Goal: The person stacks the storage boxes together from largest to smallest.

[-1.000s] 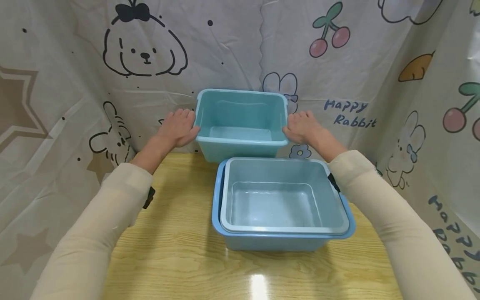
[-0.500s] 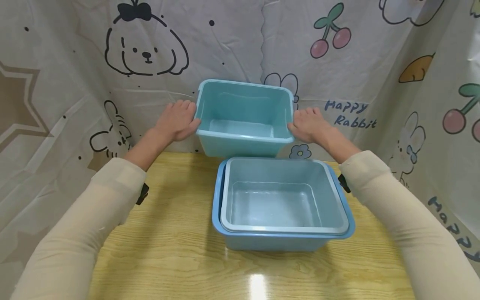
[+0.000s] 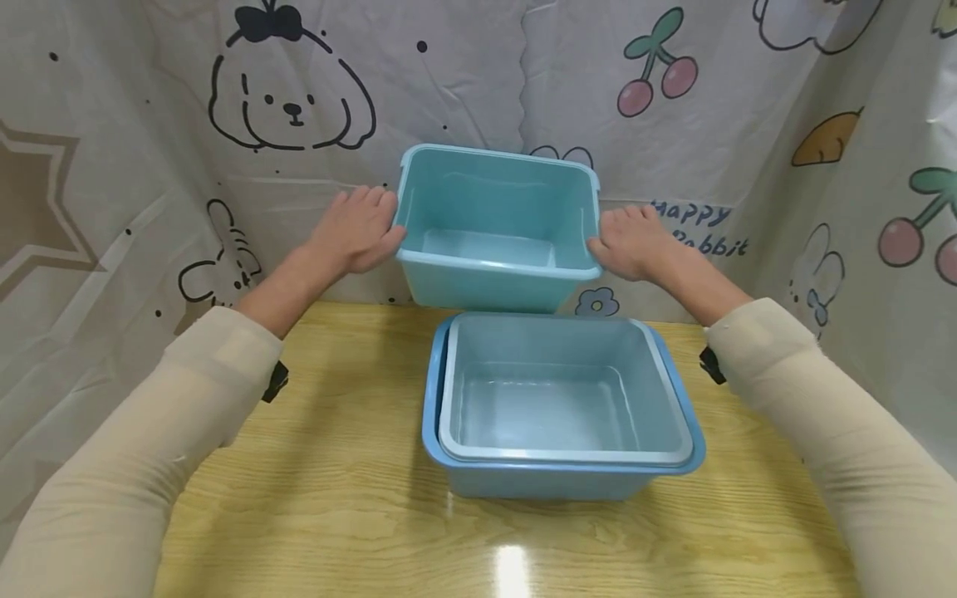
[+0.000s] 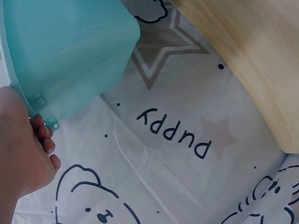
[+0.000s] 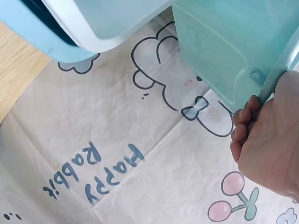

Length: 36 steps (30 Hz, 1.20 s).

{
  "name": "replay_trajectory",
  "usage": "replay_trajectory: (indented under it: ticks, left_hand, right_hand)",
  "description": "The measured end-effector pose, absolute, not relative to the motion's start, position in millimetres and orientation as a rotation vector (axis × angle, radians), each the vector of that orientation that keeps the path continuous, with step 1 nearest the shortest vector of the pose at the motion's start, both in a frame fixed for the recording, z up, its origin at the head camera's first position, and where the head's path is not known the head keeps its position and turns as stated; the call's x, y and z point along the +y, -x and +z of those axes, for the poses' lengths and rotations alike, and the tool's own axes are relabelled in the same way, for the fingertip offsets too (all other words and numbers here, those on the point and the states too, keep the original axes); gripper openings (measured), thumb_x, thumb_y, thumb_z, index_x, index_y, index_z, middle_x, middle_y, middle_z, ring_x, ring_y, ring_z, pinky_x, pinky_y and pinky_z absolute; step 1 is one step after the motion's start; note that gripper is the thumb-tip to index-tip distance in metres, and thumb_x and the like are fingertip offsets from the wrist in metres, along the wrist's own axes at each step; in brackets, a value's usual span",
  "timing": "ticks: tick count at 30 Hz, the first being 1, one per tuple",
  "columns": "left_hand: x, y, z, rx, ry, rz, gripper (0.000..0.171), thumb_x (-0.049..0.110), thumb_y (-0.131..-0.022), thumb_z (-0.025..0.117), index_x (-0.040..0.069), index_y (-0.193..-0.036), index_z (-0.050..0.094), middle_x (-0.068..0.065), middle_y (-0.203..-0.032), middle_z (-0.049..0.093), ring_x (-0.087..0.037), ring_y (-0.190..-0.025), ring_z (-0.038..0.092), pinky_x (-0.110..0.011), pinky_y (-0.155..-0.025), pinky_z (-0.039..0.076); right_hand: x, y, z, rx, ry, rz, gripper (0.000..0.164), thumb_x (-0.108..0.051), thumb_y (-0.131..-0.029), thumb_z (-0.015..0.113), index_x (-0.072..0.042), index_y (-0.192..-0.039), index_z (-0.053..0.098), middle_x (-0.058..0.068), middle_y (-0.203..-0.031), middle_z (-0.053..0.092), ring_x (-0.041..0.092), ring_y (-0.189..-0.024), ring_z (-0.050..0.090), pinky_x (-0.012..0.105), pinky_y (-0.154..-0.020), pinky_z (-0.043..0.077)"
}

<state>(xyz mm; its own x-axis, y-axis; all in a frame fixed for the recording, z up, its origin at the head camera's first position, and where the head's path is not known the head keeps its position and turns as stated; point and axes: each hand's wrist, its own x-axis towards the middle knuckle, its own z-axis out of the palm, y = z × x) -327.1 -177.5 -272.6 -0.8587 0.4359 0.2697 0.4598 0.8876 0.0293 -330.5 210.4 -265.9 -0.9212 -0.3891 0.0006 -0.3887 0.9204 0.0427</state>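
A teal plastic bin (image 3: pixel 486 286) is held up behind the other bins, its open top tilted toward me. My left hand (image 3: pixel 357 228) grips its left rim, and the curled fingers show under the rim in the left wrist view (image 4: pixel 32 149). On the opposite side my right hand (image 3: pixel 634 241) grips the right rim, fingers hooked beneath it in the right wrist view. In front, a pale grey-blue bin (image 3: pixel 553 407) sits nested inside a blue bin (image 3: pixel 534 482) on the table. Nothing lies inside the teal bin or the grey-blue one.
The wooden table (image 3: pixel 321 498) extends under and around the nested bins. A printed cloth (image 3: pixel 478 83) with cartoon figures hangs close behind the teal bin and along both sides. Dark wrist devices (image 3: pixel 275 382) show at both cuffs.
Both hands have raised the teal bin and shifted it slightly right, its right side now a little lower than its left. The nested bins have stayed in place.
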Motion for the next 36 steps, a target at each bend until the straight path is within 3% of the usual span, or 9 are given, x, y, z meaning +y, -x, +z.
replay_trajectory:
  ticks: [7,36]
  left_hand:
    - [-169,321,-261,-2.794,0.663,-0.128,0.019,0.02,-0.096,0.034,0.004,-0.086,0.04,-0.013,-0.082,0.04,-0.031,-0.076,0.038,-0.042,-0.069,0.031]
    - [-144,278,-237,-2.728,0.648,-0.189,0.019,0.02,-0.095,0.037,0.003,-0.086,0.043,-0.013,-0.08,0.042,-0.03,-0.074,0.04,-0.04,-0.069,0.033]
  right_hand:
    - [219,327,-255,-3.045,-0.617,-0.008,0.033,-0.027,-0.101,0.027,-0.007,-0.083,0.045,0.012,-0.08,0.044,0.034,-0.084,0.043,0.049,-0.081,0.03]
    - [245,288,-225,-3.019,-0.631,0.047,0.033,-0.031,-0.103,0.031,-0.005,-0.09,0.048,0.013,-0.084,0.047,0.037,-0.092,0.043,0.056,-0.085,0.027]
